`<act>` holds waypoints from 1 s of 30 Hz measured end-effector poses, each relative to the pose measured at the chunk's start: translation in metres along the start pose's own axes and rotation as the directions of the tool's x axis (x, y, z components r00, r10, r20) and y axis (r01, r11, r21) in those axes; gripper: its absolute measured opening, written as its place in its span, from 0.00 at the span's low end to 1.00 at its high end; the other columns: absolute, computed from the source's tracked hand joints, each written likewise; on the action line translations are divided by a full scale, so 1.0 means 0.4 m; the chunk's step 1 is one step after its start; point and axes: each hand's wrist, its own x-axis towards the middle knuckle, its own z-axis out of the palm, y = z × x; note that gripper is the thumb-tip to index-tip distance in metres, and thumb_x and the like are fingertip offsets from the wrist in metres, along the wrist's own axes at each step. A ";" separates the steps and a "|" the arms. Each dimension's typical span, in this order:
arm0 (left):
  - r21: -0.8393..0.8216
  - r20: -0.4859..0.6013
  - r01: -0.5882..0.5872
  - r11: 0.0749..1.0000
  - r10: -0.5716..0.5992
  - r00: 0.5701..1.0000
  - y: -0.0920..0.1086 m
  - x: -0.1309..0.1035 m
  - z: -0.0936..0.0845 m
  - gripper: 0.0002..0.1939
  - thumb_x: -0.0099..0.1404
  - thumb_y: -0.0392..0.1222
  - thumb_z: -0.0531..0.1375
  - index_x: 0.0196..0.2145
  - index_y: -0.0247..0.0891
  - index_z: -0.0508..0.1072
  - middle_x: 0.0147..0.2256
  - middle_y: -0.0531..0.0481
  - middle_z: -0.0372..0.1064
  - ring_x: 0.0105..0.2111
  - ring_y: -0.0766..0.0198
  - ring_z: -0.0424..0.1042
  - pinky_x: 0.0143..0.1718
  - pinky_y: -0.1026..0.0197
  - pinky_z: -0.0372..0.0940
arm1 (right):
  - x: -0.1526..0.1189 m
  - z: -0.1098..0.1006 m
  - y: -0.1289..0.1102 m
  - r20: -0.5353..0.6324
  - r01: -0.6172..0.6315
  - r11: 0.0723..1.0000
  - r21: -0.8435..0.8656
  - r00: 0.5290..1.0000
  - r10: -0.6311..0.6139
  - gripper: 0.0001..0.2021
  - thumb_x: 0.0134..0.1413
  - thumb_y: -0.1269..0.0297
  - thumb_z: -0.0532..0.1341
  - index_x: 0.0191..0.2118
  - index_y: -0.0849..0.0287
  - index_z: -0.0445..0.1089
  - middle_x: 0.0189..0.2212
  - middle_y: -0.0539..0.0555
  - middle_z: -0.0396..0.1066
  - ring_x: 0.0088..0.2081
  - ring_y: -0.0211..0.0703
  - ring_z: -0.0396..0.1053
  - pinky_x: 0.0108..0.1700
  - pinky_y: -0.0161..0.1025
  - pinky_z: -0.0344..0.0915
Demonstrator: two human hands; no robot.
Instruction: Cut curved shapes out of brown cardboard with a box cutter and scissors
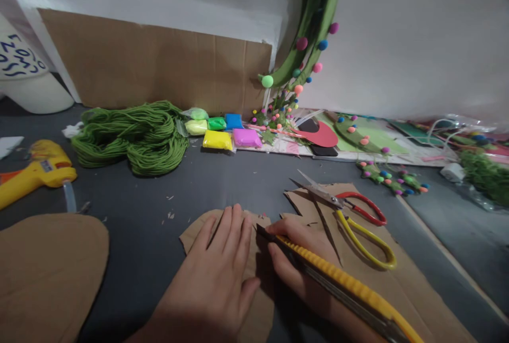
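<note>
Yellow cutter point(341, 278), one; hands point(218, 263), two

I've got yellow and black on the cutter point(338, 274), bottom right, and plain brown on the cardboard point(262, 308), bottom centre. Over right, I see scissors point(338, 202) handled in red and yellow. Tabletop point(139, 226), dark grey. Centre left, deep-green yarn point(131, 139); mid-frame, packets point(217, 140) in yellow, pink-violet, blue, greens; up top, green strips point(310, 14) dotted with multicoloured pompoms point(323, 45).
</note>
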 end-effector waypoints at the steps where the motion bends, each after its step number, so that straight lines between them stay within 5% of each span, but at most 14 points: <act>1: -0.010 0.001 0.008 1.000 -0.008 1.000 0.000 0.001 -0.001 0.32 0.70 0.52 0.45 0.56 0.20 0.68 0.57 0.27 0.63 0.57 0.40 0.63 0.54 0.43 0.54 | -0.003 0.000 0.001 -0.003 0.000 1.000 0.001 1.000 0.000 0.03 0.53 0.71 0.55 0.33 0.56 0.64 0.22 0.46 0.66 0.23 0.35 0.64 0.26 0.30 0.59; 8: -0.068 -0.005 0.071 0.995 -0.072 0.997 0.003 0.007 -0.002 0.34 0.62 0.58 0.57 0.54 0.23 0.70 0.56 0.30 0.65 0.56 0.42 0.64 0.55 0.46 0.51 | 0.004 0.007 -0.001 0.052 -0.096 0.994 0.057 0.994 0.093 0.03 0.54 0.70 0.56 0.32 0.55 0.64 0.23 0.46 0.67 0.24 0.36 0.66 0.27 0.30 0.60; 19: -0.040 0.011 0.062 0.997 -0.061 0.998 0.004 0.011 -0.007 0.34 0.63 0.57 0.56 0.54 0.23 0.70 0.56 0.30 0.65 0.56 0.43 0.64 0.55 0.46 0.52 | -0.012 0.003 -0.009 -0.019 0.012 0.998 -0.057 1.000 -0.013 0.04 0.53 0.71 0.54 0.34 0.56 0.65 0.23 0.47 0.69 0.24 0.35 0.68 0.27 0.29 0.61; 30: -0.060 0.005 0.074 0.995 -0.074 0.997 0.006 0.006 -0.005 0.35 0.62 0.58 0.57 0.55 0.23 0.69 0.56 0.29 0.64 0.57 0.42 0.63 0.56 0.45 0.50 | -0.013 0.007 -0.004 -0.017 -0.034 0.999 -0.022 0.999 0.033 0.04 0.52 0.71 0.55 0.34 0.55 0.64 0.22 0.45 0.67 0.23 0.33 0.66 0.26 0.28 0.60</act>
